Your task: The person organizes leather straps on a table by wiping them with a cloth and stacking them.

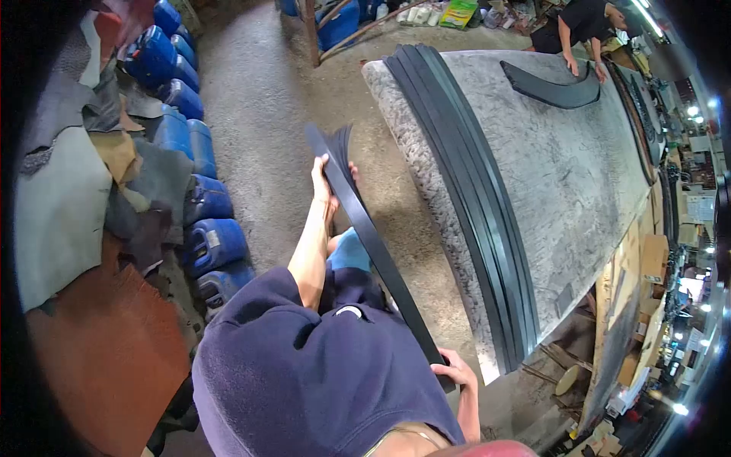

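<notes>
A long bundle of black leather strips (373,236) slants across the front of my body, its far ends fanned apart. My left hand (326,181) is wrapped round the bundle near that far end. At the near end, beside my waist, my right hand (454,371) grips the strips, with its fingertips partly hidden. To the right, a thick row of similar black strips (472,183) lies lengthwise along the edge of a grey, worn table (563,183). The bundle I hold is apart from that row.
Blue plastic jugs (217,245) line the floor at left, beside piled hides (114,343). Across the table, another person (582,27) has both hands by a curved black bundle (560,91). A wooden post (308,34) stands beyond. Cardboard boxes (653,257) are at far right.
</notes>
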Motion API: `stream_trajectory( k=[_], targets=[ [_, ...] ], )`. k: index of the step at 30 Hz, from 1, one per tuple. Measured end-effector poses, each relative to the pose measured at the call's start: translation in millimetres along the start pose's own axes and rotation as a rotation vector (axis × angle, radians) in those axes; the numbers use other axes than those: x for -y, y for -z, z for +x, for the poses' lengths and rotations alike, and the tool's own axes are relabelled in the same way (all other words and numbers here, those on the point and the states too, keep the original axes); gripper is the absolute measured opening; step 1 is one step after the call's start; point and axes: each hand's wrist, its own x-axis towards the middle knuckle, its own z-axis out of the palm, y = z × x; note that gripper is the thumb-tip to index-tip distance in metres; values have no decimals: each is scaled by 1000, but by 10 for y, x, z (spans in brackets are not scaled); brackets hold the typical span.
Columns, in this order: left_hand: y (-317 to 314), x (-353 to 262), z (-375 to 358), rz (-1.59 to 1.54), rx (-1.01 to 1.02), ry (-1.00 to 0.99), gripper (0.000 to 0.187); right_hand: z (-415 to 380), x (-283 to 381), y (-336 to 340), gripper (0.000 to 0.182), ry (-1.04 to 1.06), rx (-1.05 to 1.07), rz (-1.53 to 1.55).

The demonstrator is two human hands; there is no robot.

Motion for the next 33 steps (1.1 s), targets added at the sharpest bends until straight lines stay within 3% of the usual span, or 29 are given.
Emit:
stream_trajectory(
  k=[7,9,12,16,17,18,20,23,27,29,30,31,33],
  targets=[
    [-1761,-584,-219,43,343,-190,58,70,412,439,52,170,-8,39],
    [-2087,-499,132,21,435,-140,53,219,494,605,54,290,-4,69],
    [-2440,-106,768,162,400,-298,52,531,349,951,61,258,-31,207],
    [-1960,1114,2504,263,111,-372,37,844,307,1311,36,128,-200,534],
    [-1602,1424,2959,314,144,-153,71,930,267,1467,33,54,-149,511],
    [-1649,1537,2707,386,-56,-229,73,910,366,1517,32,-13,-255,435],
    [-1698,1568,2539,272,36,-207,57,891,587,1494,33,-117,-433,351],
    [-1619,1524,2418,175,83,-79,31,873,500,1595,47,-123,-438,200],
    [-1802,1422,2245,197,47,-101,37,727,444,1646,65,-1,-457,132],
    [-1895,1396,2173,227,38,-130,41,613,1010,1577,65,-292,-535,347],
    [-1935,1407,2163,236,-8,-144,43,564,1285,1550,63,-343,-554,180],
    [-1958,1417,2166,244,-53,-157,45,544,1074,1619,63,-346,-549,173],
    [-1895,1470,2235,257,-69,-166,46,456,570,1729,63,-64,-431,-136]
  ],
)
